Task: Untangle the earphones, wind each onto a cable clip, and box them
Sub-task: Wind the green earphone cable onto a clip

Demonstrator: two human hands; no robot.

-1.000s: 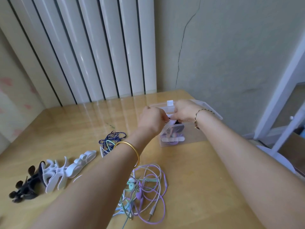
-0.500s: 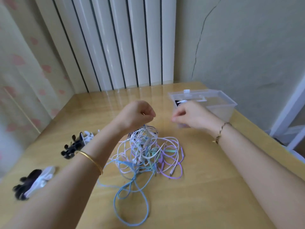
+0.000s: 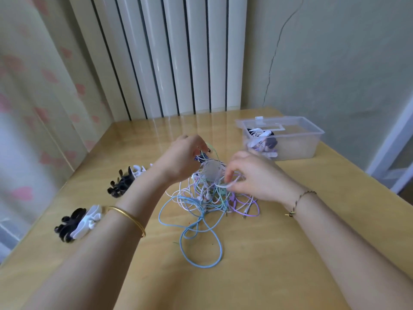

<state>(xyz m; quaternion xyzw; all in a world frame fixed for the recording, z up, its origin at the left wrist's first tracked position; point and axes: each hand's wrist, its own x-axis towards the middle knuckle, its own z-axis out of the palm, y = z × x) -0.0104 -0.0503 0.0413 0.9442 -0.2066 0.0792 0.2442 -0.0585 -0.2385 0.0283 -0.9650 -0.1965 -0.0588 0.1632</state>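
A tangle of earphones [image 3: 201, 211] in blue, white, purple and green lies in the middle of the wooden table [image 3: 279, 242]. My left hand [image 3: 183, 157] grips dark and green cords at the top of the tangle. My right hand [image 3: 252, 177] pinches a white cord on the tangle's right side. A long blue loop trails toward me. Black and white cable clips [image 3: 76, 222] lie at the left, with a second cluster of clips [image 3: 125, 182] farther back. The clear plastic box [image 3: 297, 151] at the back right holds wound earphones.
The table stands in a corner, with white ribbed panels [image 3: 178, 59] behind it and a cracked wall at the right. A curtain with pink hearts [image 3: 33, 108] hangs at the left. A white frame [image 3: 388, 144] stands beyond the table's right edge.
Both hands have come away from the box and now hold cords in the tangle. The view has turned left, so the box sits farther right.
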